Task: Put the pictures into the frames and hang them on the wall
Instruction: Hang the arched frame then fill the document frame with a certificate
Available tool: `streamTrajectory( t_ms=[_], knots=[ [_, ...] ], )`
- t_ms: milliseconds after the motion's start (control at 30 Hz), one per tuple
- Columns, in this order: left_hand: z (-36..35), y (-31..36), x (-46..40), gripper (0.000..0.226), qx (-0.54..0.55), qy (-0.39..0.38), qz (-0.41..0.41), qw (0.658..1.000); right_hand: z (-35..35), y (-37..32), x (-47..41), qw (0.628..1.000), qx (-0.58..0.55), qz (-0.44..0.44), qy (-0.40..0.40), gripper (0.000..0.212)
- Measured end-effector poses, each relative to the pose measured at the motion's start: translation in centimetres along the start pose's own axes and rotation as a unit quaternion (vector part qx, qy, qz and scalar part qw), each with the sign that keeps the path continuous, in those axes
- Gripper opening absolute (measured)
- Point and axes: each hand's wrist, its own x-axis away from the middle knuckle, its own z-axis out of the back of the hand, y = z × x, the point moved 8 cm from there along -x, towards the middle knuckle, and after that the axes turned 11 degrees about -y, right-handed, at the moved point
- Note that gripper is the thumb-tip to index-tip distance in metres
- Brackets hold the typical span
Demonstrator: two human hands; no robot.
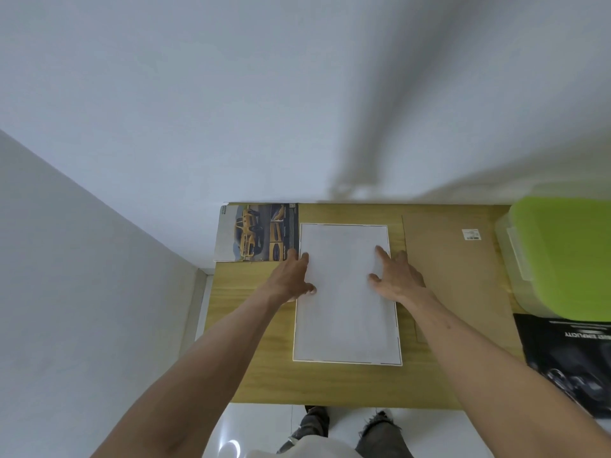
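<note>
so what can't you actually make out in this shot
- White sheet in the frame, head view: blank side up, so its printed side is hidden.
- Label on the cardboard: too small to read.
- Dark picture and green-lidded box: cut off by the right edge.
- Fingertips of the left hand at the frame's edge: grip unclear.

both bare arms reach forward; left hand (294, 276) and right hand (398, 276) lie flat, fingers spread.
</note>
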Motion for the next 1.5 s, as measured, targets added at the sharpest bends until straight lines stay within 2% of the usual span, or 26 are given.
streamTrajectory(
  t_ms=[167, 267, 400, 467, 633, 767, 900, 1033, 1133, 1200, 1267, 1367, 1500],
  knots=[
    [-0.1, -0.1, 0.3, 0.082, -0.009, -0.001, 0.025, 1.000, 0.4, 0.9, 0.7, 0.999, -0.028, 0.041, 0.011, 0.073],
    [0.4, 0.7, 1.1, 0.086, -0.036, 0.042, 0.055, 0.997, 1.3, 2.8, 1.7, 0.997, -0.041, 0.059, 0.038, 0.072],
    [1.3, 5.5, 2.5, 0.064, -0.052, 0.158, 0.044, 0.985, 3.2, 8.1, 3.3, 0.993, -0.061, 0.045, 0.093, 0.064],
    [0.4, 9.5, 2.4, 0.056, -0.037, 0.177, 0.007, 0.984, 3.8, 11.6, 4.0, 0.992, -0.061, 0.017, 0.112, 0.060],
    [-4.6, 19.9, 0.6, 0.053, 0.049, 0.099, -0.040, 0.993, 3.4, 18.9, 4.7, 0.992, -0.069, -0.058, 0.086, 0.060],
    [-9.3, 23.9, -1.3, 0.056, 0.121, 0.016, 0.029, 0.992, 1.4, 21.5, 5.1, 0.993, -0.077, -0.087, 0.035, 0.059],
    [-10.8, 24.6, -1.8, 0.052, 0.237, 0.031, 0.110, 0.965, 0.6, 22.2, 5.3, 0.993, -0.076, -0.076, 0.044, 0.056],
    [-10.9, 23.2, -2.4, 0.047, 0.388, 0.053, 0.157, 0.907, 0.4, 22.9, 5.1, 0.985, -0.149, -0.072, 0.050, 0.064],
    [-10.7, 21.8, -2.3, 0.032, 0.475, 0.050, 0.158, 0.864, 0.6, 23.7, 4.9, 0.972, -0.213, -0.087, 0.055, 0.067],
    [-10.3, 21.3, -2.3, 0.028, 0.484, 0.062, 0.143, 0.861, 0.7, 24.1, 4.8, 0.964, -0.239, -0.096, 0.067, 0.067],
    [-9.5, 21.3, -2.0, 0.039, 0.481, 0.079, 0.127, 0.864, 0.9, 24.4, 4.9, 0.953, -0.272, -0.108, 0.079, 0.067],
    [-8.1, 20.8, -1.4, 0.040, 0.460, 0.099, 0.105, 0.876, 0.8, 24.6, 5.3, 0.924, -0.351, -0.123, 0.087, 0.072],
    [-6.5, 18.6, 0.0, 0.044, 0.453, 0.112, 0.090, 0.880, 0.8, 23.1, 5.7, 0.884, -0.450, -0.075, 0.100, 0.070]
  ],
)
